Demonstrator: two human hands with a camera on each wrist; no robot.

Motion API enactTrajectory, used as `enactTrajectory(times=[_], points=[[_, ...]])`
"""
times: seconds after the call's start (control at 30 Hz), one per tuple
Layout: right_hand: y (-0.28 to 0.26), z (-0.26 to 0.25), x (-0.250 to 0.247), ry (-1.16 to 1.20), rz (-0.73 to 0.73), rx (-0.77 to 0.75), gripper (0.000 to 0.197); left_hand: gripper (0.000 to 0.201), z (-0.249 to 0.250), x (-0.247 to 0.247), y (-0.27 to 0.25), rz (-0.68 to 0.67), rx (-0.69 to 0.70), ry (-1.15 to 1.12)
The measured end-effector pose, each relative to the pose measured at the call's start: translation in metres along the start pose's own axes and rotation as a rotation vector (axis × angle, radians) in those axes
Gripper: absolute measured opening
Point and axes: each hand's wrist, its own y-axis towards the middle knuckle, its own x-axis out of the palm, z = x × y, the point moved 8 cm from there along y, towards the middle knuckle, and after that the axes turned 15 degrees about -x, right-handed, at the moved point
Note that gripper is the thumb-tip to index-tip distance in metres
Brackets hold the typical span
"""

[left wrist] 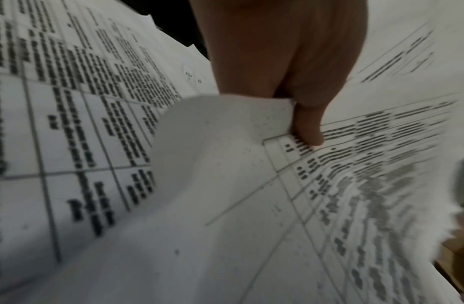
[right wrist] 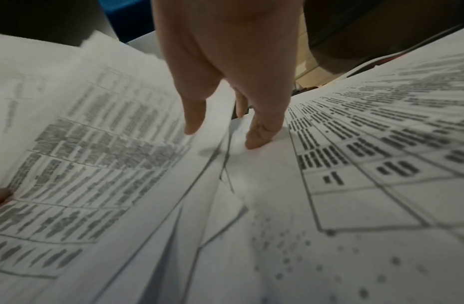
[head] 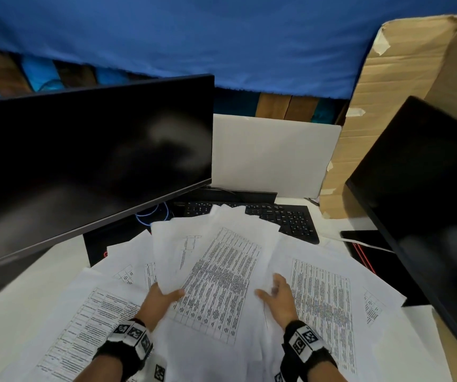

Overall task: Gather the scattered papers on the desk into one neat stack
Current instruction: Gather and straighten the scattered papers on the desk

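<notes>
Several white printed sheets lie fanned over the white desk (head: pixel 64 260). My left hand (head: pixel 166 295) pinches the lower left corner of a raised bundle of sheets (head: pixel 213 260); in the left wrist view its thumb (left wrist: pixel 307 127) lies on top of the bundle (left wrist: pixel 225 164) and the fingers are hidden beneath. My right hand (head: pixel 273 292) is spread, with straight fingertips (right wrist: pixel 256 142) touching a table-printed sheet (head: pixel 324 299) that lies flat to the right of the bundle. Another printed sheet (head: pixel 84 321) lies flat at the front left.
A dark monitor (head: pixel 84 161) overhangs the desk at the left and a second monitor (head: pixel 428 202) stands at the right. A black keyboard (head: pixel 285 216) lies behind the papers, partly covered by them. A white board (head: pixel 271 153) and a cardboard box (head: pixel 387 92) stand at the back.
</notes>
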Motion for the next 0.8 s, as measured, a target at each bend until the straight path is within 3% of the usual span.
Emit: enactTrajectory(times=[0.1, 0.17, 0.23, 0.27, 0.3, 0.37, 0.5, 0.53, 0.6, 0.67, 0.8], points=[[-0.004, -0.011, 0.004, 0.183, -0.071, -0.003, 0.107, 0.032, -0.007, -0.006, 0.002, -0.072, -0.052, -0.09], [-0.007, -0.019, 0.012, 0.245, -0.175, -0.006, 0.115, 0.037, -0.011, -0.008, 0.008, -0.12, -0.062, -0.116], [-0.013, -0.037, 0.015, 0.255, -0.23, 0.017, 0.105, 0.068, -0.004, -0.006, 0.007, -0.189, -0.004, -0.131], [-0.012, -0.048, 0.014, 0.26, -0.235, 0.01, 0.089, 0.082, 0.007, -0.002, 0.0, -0.227, 0.031, -0.09], [-0.01, -0.064, 0.009, 0.263, -0.208, -0.024, 0.066, 0.085, 0.02, 0.002, -0.007, -0.261, 0.069, -0.056], [-0.013, -0.112, -0.005, 0.289, -0.154, -0.14, 0.017, 0.067, 0.052, 0.001, -0.023, -0.27, 0.179, 0.026], [-0.012, -0.179, -0.041, 0.323, 0.017, -0.402, 0.013, 0.042, 0.113, -0.009, -0.056, -0.207, 0.368, 0.089], [-0.01, -0.186, -0.046, 0.32, 0.034, -0.44, 0.024, 0.035, 0.122, -0.011, -0.063, -0.196, 0.399, 0.096], [-0.01, -0.198, -0.05, 0.345, 0.03, -0.476, 0.037, 0.041, 0.138, -0.012, -0.077, -0.229, 0.463, 0.085], [-0.012, -0.207, -0.046, 0.355, -0.024, -0.523, 0.034, 0.065, 0.143, -0.013, -0.084, -0.235, 0.496, 0.089], [-0.015, -0.205, -0.033, 0.32, -0.066, -0.527, 0.036, 0.047, 0.139, -0.006, -0.088, -0.269, 0.536, 0.101]])
